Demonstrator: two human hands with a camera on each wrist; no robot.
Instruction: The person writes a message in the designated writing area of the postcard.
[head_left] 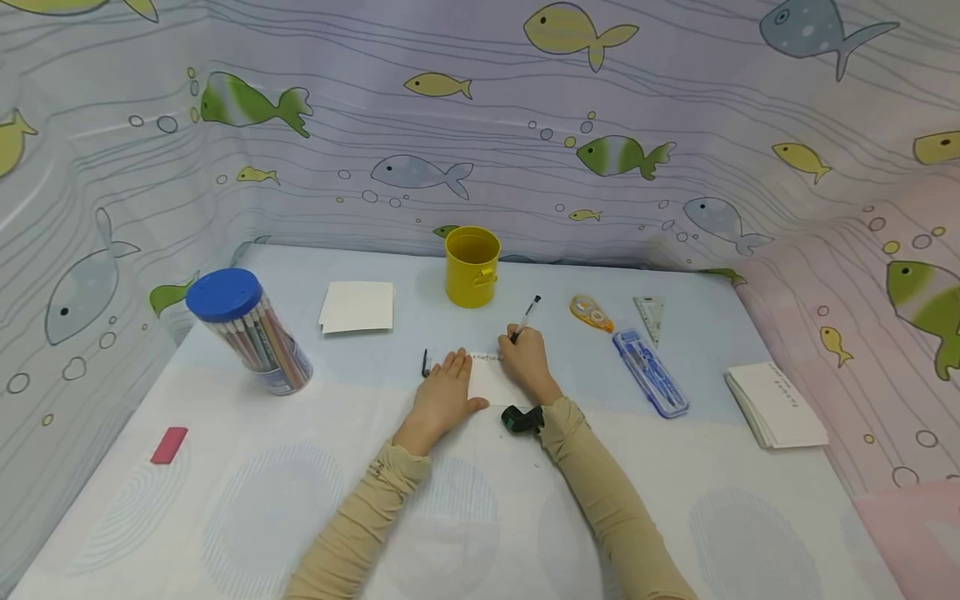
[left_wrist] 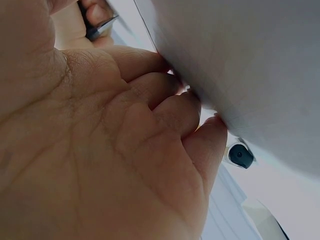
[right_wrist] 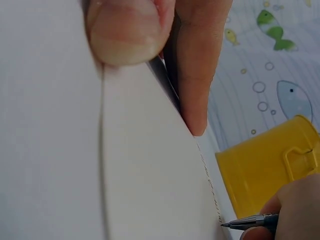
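- Writing is the step in hand: the right hand [head_left: 529,361] grips a black pen [head_left: 526,318], fingers curled round its barrel, with the tip down on the far edge of a small white card [head_left: 491,382].
- The card lies flat on the table [head_left: 480,500] between the two hands, near the middle and just this side of the yellow metal cup [head_left: 472,267].
- A row of small written marks [head_left: 486,357] runs along the card's far edge, ending just left of the pen tip; the right wrist view shows the same line [right_wrist: 210,190] leading to the pen's point [right_wrist: 250,221].
- The left hand [head_left: 448,385] lies flat with fingers straight, grasping nothing; its fingertips [left_wrist: 170,107] press on the card's left edge to pin it.
- Judging from this, the line is partly written and has room to continue rightward. The next move calls for small, steady strokes of the pen while the left hand holds the card from sliding.
- A pen cap [head_left: 425,363], as it seems, lies just left of the left hand.
- Further off: a tube of pencils with a blue lid [head_left: 251,333] at the left, a pink eraser [head_left: 169,444] nearer left, a pile of blank cards [head_left: 357,306] beyond, and a stack of cards [head_left: 776,404] at the right.
- A blue case [head_left: 649,372], correction tape [head_left: 590,312] and a set square [head_left: 650,317] lie right of the pen.
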